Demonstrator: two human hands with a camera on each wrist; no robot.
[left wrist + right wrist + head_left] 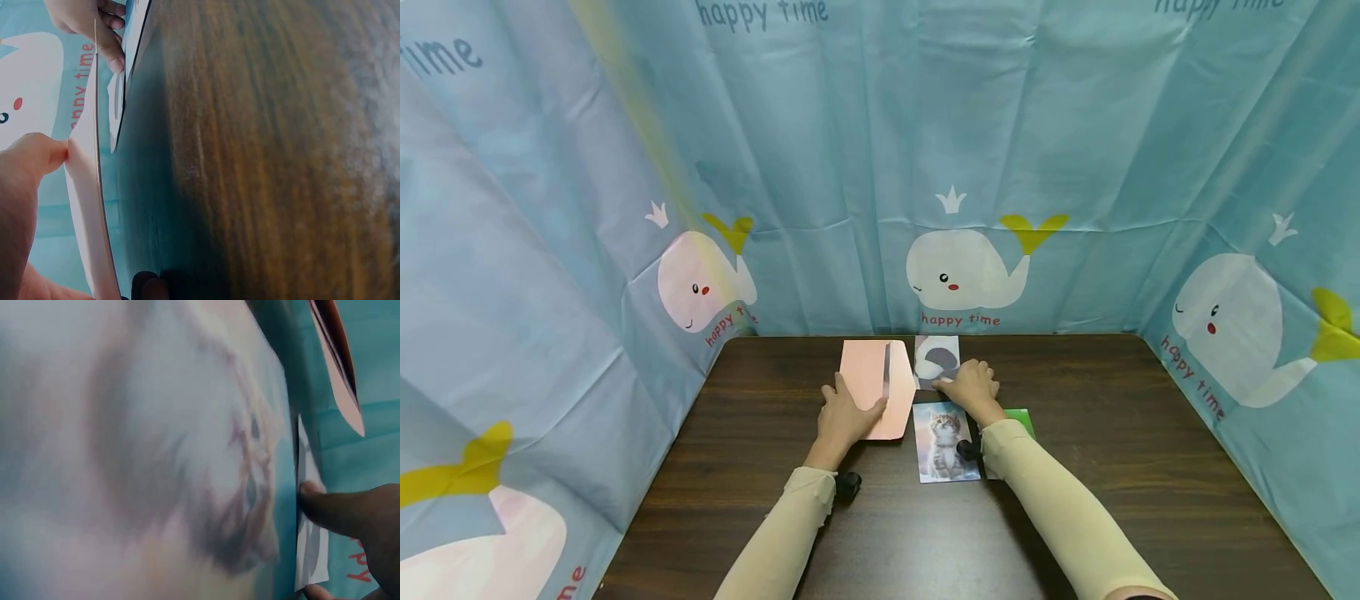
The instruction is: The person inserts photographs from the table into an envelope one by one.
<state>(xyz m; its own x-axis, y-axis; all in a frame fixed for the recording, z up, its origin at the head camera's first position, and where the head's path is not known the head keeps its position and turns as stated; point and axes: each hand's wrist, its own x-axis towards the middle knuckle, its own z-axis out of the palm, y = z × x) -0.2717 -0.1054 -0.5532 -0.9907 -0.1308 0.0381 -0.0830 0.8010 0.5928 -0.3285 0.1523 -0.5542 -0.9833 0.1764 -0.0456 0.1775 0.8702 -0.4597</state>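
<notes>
My left hand (842, 419) grips a pink paper envelope (863, 364) with a dark strip down its right part. Its thumb lies on the upper face, and in the left wrist view the envelope (87, 212) stands tilted off the table. Just to the right, my right hand (973, 388) pinches a white and grey picture card (936, 350) by its near right part. The thumb is pressed on that card (312, 553) in the right wrist view. Nearer to me lies a kitten card (942, 446), partly under the right wrist.
A card with a green part (1021, 418) lies under the right forearm, mostly hidden. The dark wooden table (760, 517) ends at a blue curtain (820, 275) with whale prints along its back and sides.
</notes>
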